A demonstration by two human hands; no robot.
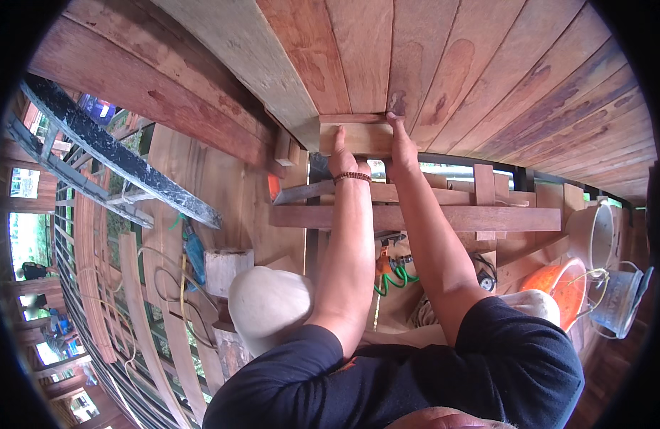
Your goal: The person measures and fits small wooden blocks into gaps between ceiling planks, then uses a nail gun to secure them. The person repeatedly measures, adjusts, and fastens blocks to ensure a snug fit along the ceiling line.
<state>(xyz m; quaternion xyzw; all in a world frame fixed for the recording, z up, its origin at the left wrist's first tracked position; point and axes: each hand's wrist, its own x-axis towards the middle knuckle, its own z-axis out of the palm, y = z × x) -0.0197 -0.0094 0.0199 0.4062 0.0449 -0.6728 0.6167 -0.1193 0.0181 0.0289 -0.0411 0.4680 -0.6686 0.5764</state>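
Note:
Both my arms reach up to a short pale wooden board [366,139] at the edge of the reddish plank surface [437,71]. My left hand [343,156], with a beaded bracelet on the wrist, grips the board's left part, thumb across its face. My right hand [403,150] holds its right end, thumb reaching to the top edge. Fingers of both hands are partly hidden. Directly beneath lie long boards [487,219] and an orange tool [384,261] with a coiled green hose [398,279].
At the left are a ladder [130,171], a teal power tool [194,254], loose cables and slatted framing with gaps. A white bucket [587,232], orange tub [573,286] and grey bucket [616,304] stand at the right, near a tape measure [486,275].

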